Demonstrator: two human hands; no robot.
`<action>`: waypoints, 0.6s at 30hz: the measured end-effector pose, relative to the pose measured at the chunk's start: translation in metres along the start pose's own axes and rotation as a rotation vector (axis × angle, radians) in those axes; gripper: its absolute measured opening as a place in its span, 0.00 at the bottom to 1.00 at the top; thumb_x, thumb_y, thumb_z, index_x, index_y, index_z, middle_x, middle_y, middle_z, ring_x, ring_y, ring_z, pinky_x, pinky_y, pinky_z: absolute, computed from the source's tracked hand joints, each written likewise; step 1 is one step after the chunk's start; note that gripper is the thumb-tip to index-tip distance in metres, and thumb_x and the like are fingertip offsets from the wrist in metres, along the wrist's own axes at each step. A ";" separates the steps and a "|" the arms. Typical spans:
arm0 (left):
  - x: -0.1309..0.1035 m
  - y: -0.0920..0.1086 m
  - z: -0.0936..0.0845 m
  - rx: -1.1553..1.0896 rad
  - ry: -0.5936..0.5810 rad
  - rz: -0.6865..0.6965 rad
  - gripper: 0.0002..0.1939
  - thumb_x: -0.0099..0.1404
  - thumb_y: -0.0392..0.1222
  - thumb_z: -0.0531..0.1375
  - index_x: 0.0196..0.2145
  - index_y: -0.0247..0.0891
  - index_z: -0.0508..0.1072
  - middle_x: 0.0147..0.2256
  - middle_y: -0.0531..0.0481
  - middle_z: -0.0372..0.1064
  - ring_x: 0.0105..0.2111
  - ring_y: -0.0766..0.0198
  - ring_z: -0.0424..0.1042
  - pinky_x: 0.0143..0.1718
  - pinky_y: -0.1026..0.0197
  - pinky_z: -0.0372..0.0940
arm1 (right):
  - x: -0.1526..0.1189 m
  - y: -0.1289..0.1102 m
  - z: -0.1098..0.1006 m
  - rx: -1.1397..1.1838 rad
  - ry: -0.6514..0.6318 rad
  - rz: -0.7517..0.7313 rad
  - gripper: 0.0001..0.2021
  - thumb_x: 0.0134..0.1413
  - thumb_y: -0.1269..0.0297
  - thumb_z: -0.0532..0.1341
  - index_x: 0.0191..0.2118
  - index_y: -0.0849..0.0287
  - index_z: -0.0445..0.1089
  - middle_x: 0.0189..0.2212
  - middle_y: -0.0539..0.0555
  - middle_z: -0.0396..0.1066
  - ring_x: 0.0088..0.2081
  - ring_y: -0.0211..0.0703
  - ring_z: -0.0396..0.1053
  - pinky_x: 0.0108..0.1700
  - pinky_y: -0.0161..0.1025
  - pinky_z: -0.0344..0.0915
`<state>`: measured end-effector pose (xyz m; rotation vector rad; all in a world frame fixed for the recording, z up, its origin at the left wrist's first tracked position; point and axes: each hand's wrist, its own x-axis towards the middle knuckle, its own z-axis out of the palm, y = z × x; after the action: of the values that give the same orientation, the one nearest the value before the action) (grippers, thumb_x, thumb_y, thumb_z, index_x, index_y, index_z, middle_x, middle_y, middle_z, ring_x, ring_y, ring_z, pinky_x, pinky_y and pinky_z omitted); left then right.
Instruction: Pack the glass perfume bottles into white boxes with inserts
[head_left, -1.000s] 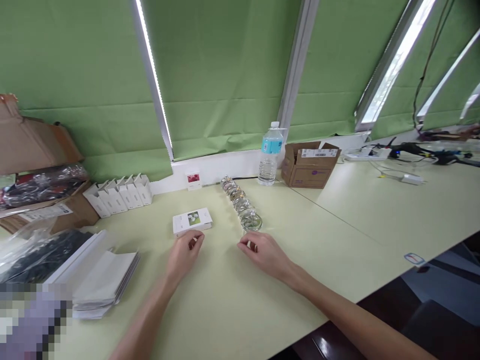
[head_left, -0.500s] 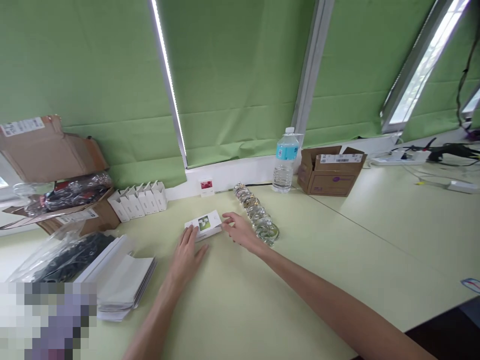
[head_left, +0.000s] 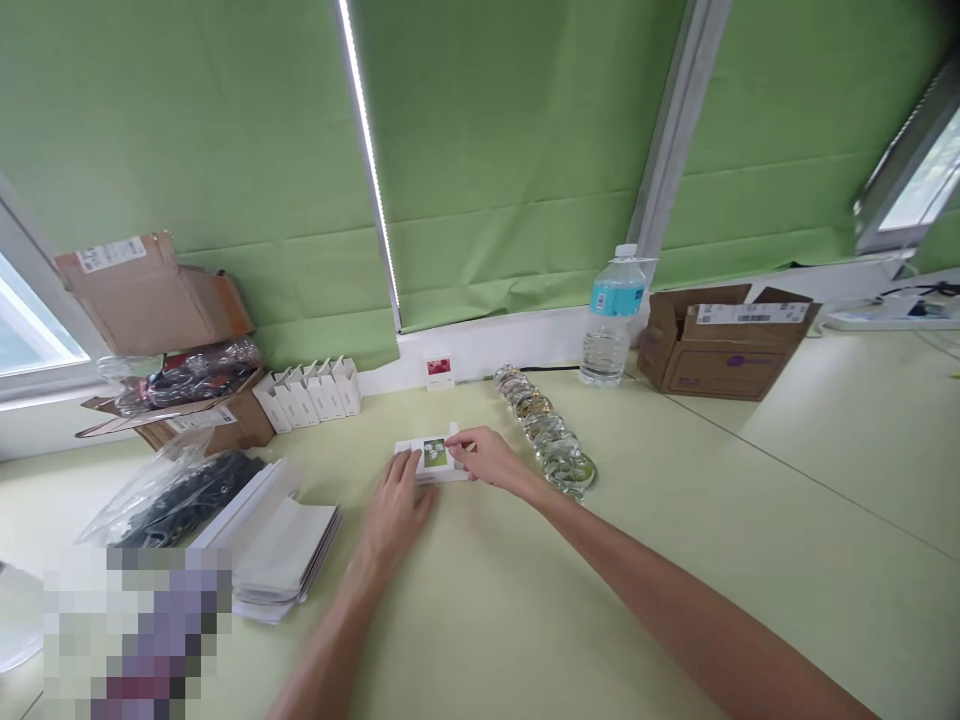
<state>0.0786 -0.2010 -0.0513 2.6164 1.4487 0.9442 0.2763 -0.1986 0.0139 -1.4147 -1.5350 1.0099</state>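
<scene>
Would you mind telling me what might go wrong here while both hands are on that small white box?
1. The right hand works at the box flap beside the row of glass bangles; its wrist could nudge them out of line.
2. The small white box lies flat under the left hand alone; it might slide on the smooth table.
3. The flap could crease if pulled hard.

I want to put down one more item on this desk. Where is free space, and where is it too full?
Bare table lies right of the row of glass rings, below the cardboard box, and in front of both hands. It is crowded on the left: flat white packets, the plastic bag, small white boxes.
</scene>
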 end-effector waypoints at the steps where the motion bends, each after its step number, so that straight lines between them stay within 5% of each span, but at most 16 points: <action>1: 0.000 0.000 -0.001 0.004 0.000 -0.004 0.26 0.66 0.46 0.52 0.60 0.40 0.54 0.58 0.43 0.58 0.60 0.53 0.54 0.57 0.49 0.57 | 0.002 0.000 0.000 -0.017 -0.001 0.001 0.08 0.52 0.66 0.61 0.35 0.62 0.76 0.21 0.50 0.70 0.17 0.33 0.65 0.14 0.28 0.56; 5: 0.001 0.003 -0.005 0.033 0.008 -0.037 0.29 0.63 0.47 0.56 0.60 0.40 0.54 0.58 0.43 0.58 0.60 0.51 0.55 0.57 0.49 0.57 | 0.004 -0.007 -0.001 0.068 -0.029 0.017 0.10 0.55 0.65 0.59 0.32 0.65 0.76 0.24 0.54 0.73 0.23 0.37 0.72 0.22 0.30 0.66; 10: 0.003 0.011 -0.015 0.029 0.063 -0.158 0.27 0.63 0.40 0.55 0.59 0.42 0.55 0.55 0.43 0.64 0.54 0.51 0.63 0.50 0.50 0.61 | -0.003 -0.023 -0.009 0.559 -0.183 0.028 0.11 0.55 0.66 0.61 0.39 0.68 0.74 0.35 0.62 0.76 0.34 0.41 0.75 0.40 0.39 0.73; 14: 0.007 0.017 -0.026 -0.166 0.096 -0.263 0.21 0.63 0.40 0.53 0.54 0.41 0.61 0.47 0.44 0.70 0.46 0.51 0.69 0.45 0.51 0.63 | -0.008 -0.033 -0.020 0.486 -0.215 -0.060 0.14 0.54 0.64 0.62 0.46 0.62 0.72 0.40 0.59 0.75 0.32 0.38 0.72 0.33 0.35 0.71; 18: 0.012 0.021 -0.033 -0.620 0.031 -0.304 0.21 0.62 0.48 0.57 0.52 0.40 0.65 0.46 0.44 0.71 0.43 0.55 0.71 0.43 0.54 0.65 | -0.008 -0.043 -0.035 0.255 -0.149 -0.167 0.12 0.54 0.62 0.60 0.43 0.60 0.74 0.40 0.56 0.75 0.27 0.34 0.68 0.25 0.30 0.64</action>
<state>0.0823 -0.2130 -0.0122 1.8922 1.2448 1.1609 0.2942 -0.2076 0.0661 -1.0381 -1.5398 1.1821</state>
